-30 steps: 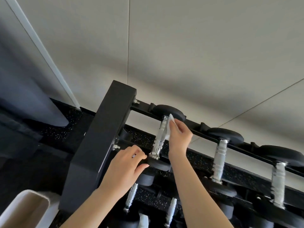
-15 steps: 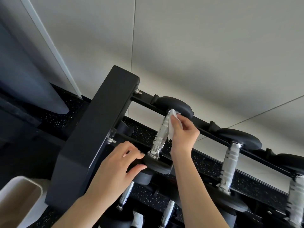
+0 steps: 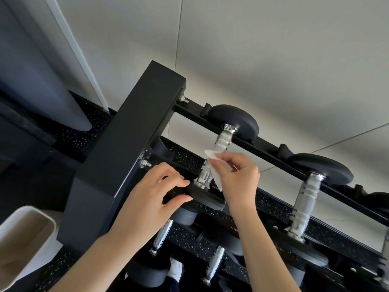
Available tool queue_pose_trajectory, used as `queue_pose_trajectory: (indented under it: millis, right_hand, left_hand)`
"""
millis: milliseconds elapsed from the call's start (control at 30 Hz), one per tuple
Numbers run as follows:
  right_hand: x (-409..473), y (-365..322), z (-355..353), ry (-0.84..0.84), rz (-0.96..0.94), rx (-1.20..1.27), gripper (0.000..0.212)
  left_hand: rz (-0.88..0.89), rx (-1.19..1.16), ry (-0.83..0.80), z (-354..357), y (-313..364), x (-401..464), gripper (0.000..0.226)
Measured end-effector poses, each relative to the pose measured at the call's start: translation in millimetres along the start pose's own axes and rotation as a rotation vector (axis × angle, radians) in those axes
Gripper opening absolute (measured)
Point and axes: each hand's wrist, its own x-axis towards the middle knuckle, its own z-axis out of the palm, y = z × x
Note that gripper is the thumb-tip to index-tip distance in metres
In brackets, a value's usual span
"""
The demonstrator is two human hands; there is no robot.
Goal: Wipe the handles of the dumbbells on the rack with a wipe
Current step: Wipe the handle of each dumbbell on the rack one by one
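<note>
While the left hand grips the near head of the top-rack dumbbell, the right hand pinches the white wipe against its knurled handle's lower half, no readable markings anywhere.

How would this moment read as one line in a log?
step: wiping first dumbbell handle | right hand: pinches wipe on handle | left hand: grips near dumbbell head
</note>
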Motion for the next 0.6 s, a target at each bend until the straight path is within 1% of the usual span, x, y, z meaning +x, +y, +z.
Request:
queue_pose_trajectory:
  millis: [100,233,400,533,600]
  right_hand:
    - [-13,5,-3,-0.129,-0.041,-0.072,0.009]
    - [-17,4,-7,-0.242,-0.131,-0.179,0.008]
    - [-13,-6,-18,-0.436,-0.120,-0.235,0.009]
    - [-9,-10,-19,-0.525,-0.149,-0.300,0.011]
    - [-8,-10,-19,-0.527,-0.158,-0.308,0.011]
  left_hand:
    - [-0.002,-0.014,0.004,-1,1,1,0.027]
    - [-0.013,-0.024,0.019,0,3,-1,0.032]
    - [-0.065,0.006,0.067,5,10,-2,0.033]
    - [-0.070,-0.001,0.096,8,12,-2,0.033]
    - [-0.078,-0.018,0.102,8,12,-2,0.034]
